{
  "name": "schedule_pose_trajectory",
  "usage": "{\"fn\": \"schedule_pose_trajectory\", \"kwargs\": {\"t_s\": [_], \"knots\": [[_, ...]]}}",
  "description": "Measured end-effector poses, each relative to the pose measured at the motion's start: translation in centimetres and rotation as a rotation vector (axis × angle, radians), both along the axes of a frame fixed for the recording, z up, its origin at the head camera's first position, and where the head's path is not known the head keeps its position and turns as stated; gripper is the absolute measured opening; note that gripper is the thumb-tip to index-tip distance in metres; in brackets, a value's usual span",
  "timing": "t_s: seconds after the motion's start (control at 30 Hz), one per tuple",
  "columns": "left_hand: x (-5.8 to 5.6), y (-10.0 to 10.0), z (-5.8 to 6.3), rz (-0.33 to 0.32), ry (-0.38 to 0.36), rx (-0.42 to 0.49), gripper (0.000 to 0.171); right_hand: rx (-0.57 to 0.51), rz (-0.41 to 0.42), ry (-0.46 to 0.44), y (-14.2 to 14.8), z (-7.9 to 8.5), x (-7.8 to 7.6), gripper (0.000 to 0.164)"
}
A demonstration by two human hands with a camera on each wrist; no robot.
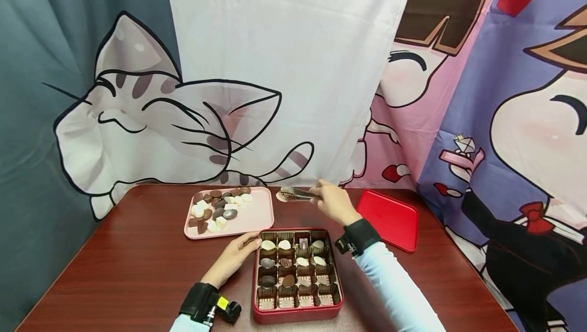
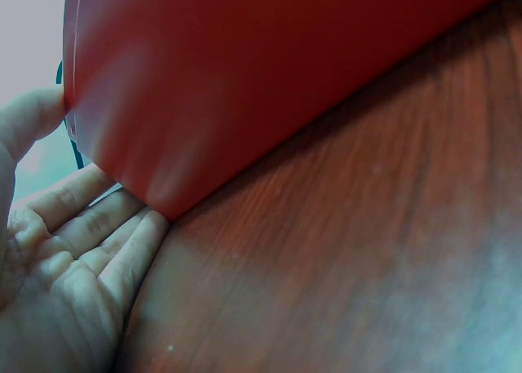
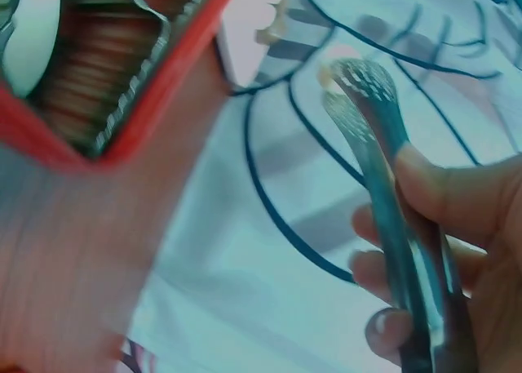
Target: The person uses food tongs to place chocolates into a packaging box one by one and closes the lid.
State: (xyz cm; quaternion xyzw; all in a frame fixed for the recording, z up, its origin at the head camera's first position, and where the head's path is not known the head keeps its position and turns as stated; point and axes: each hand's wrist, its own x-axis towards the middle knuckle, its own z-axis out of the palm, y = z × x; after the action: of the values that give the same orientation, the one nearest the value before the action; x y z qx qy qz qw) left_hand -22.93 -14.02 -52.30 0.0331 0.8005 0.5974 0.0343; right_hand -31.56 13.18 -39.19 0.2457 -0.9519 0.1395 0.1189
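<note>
At the left of the reddish-brown wood-grain desk, a pale pink rectangular tray held assorted brown, cream and grey chocolates. Next came the person's left hand, grasping the far-left corner of a deep red, square-cornered box, thumb at its rim and fingers against its wall. The box stood flat and open, nearest the person; its gridded insert carried chocolates in the two far rows and the left half of the third, leaving bare cells in the near rows. Beyond its far edge, the slender metal tongs lay crosswise in the air, long axis roughly parallel to that edge, tips pointing left with a pale piece showing at them. The right hand clasped the tongs by the handle. Any move between tips and bare cells seemed to turn on this offset: the cells lay toward the person and slightly right of the tips, past the filled rows. Farthest right sat a bright red, shallow rectangular tray.
</note>
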Motion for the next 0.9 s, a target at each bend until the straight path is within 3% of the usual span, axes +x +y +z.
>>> {"fn": "schedule_pose_trajectory", "kwargs": {"t_s": [0.33,0.53,0.7,0.9], "knots": [[0.0,-0.4,0.0,0.006,-0.007,-0.006,0.051,0.065,0.129,-0.062,3.1,2.5,4.0,0.026],[0.0,-0.3,-0.2,0.009,-0.011,0.01,0.05,0.094,0.191,-0.093,4.5,3.8,5.5,0.021],[0.0,-0.2,-0.4,0.007,-0.013,0.012,0.049,0.119,0.222,-0.174,5.5,4.8,6.7,0.022],[-0.2,-0.1,-0.3,0.005,-0.006,0.0,0.05,0.187,0.272,-0.131,6.1,5.5,8.7,0.02]]}}
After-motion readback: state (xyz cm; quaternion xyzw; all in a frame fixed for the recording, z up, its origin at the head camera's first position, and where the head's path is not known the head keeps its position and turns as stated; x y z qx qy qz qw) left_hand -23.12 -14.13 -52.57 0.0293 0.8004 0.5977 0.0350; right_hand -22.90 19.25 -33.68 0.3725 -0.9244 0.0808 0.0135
